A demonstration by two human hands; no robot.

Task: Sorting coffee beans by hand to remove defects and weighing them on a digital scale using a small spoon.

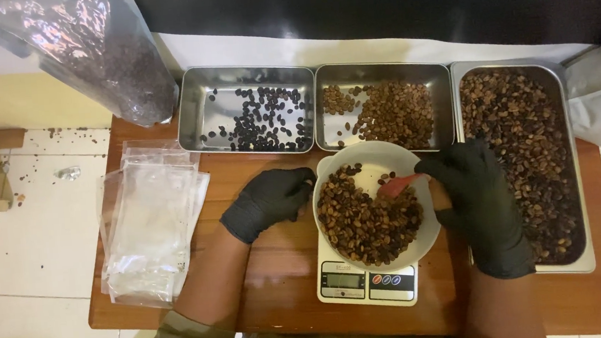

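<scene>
A white bowl point(378, 157) half full of brown coffee beans point(369, 224) sits on a small white digital scale point(366, 282). My left hand point(269, 200), in a black glove, rests against the bowl's left rim. My right hand point(478, 198), also in a black glove, holds a small red scoop point(398, 185) whose tip lies in the bowl above the beans.
Three steel trays line the back of the wooden table point(279, 263): dark beans at left point(199, 109), lighter beans in the middle point(379, 73), a large full tray at right point(572, 169). Clear plastic bags point(149, 224) lie at left. A big plastic sack of beans point(113, 62) stands at the far left.
</scene>
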